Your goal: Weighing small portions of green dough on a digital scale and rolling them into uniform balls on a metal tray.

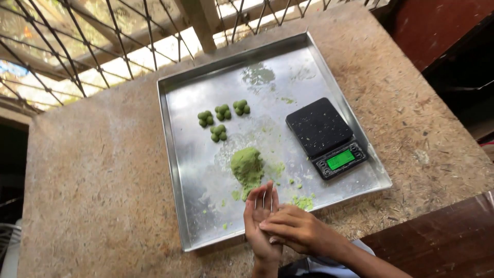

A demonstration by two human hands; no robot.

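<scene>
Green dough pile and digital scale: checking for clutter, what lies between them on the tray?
Only green smears and small crumbs on the metal tray between dough pile and scale, in the head view.

Bright daylight enters through the lattice [103, 51] at far left, overexposed there. Soft sheen on the metal tray [177, 170]; right-side recess falls dark. Focus sharp, slight wide-angle bending at edges.

One metal tray [175, 170] is sitting on one stone table [92, 170], and four clusters of small green balls [222, 119] are lying on it, each looking like four balls, sixteen in all. One green dough mound [247, 166] and one black scale [326, 136] are sharing the tray
</scene>
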